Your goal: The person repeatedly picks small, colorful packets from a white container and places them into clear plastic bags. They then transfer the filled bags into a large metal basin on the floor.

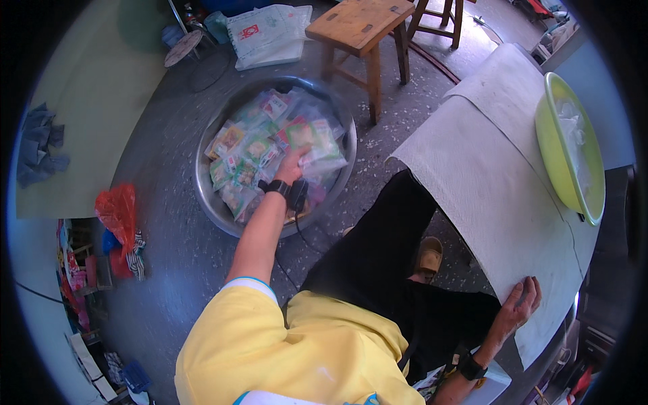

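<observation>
My left hand (pixel 290 167) reaches into a wide metal basin (pixel 203 195) on the floor. Its fingers grip the edge of a clear plastic packet (pixel 324 157) with green print. Many similar flat packets (pixel 258 149), with green, red and yellow printing, lie in a heap under and around it. My right hand (pixel 515 310) rests on the near edge of a table covered with a pale sheet (pixel 471 167). Its fingers are slightly bent, and nothing shows in them. Both wrists wear black straps, the left one with a small device and cable.
A yellow-green plastic basin (pixel 549 147) with clear plastic inside stands on the table's far right. Beyond the metal basin are a wooden stool (pixel 362 25) and white printed bags (pixel 268 33). Red plastic bags (pixel 119 212) lie at the left. A cable (pixel 304 235) trails from my left wrist.
</observation>
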Demonstrator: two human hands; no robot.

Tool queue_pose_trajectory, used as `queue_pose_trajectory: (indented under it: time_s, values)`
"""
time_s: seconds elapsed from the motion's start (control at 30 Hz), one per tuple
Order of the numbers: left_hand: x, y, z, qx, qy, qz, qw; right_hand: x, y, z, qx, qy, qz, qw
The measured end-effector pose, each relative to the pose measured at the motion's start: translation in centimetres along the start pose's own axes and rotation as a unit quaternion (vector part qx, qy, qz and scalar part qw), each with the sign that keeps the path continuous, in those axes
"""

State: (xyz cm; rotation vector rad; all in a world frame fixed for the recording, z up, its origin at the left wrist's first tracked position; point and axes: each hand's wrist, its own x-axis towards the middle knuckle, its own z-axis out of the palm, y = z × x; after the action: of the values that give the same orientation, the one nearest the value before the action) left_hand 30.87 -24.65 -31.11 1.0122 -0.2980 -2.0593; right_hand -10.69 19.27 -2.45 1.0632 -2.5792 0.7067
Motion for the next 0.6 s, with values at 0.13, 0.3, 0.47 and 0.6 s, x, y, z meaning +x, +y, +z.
queue_pose_trajectory:
  time_s: [0.13,0.3,0.47,0.6]
  values:
    - [3.7,0.8,-1.4,0.205,0.190,0.041,0.959,0.2,-0.1,0.5,-0.022,0.013,0.003,1.000]
    - [4.6,-1.2,-2.1,0.627,0.185,0.234,0.719,0.3,-0.2,0.9,-0.032,0.019,0.022,0.999]
    - [5.0,-2.0,1.4,0.796,0.059,0.307,0.519,0.3,-0.8,0.9,-0.043,0.023,0.027,0.998]
    - [7.3,-3.1,2.5,0.878,0.050,0.249,0.406,0.5,-0.9,1.0,-0.043,0.016,0.038,0.998]
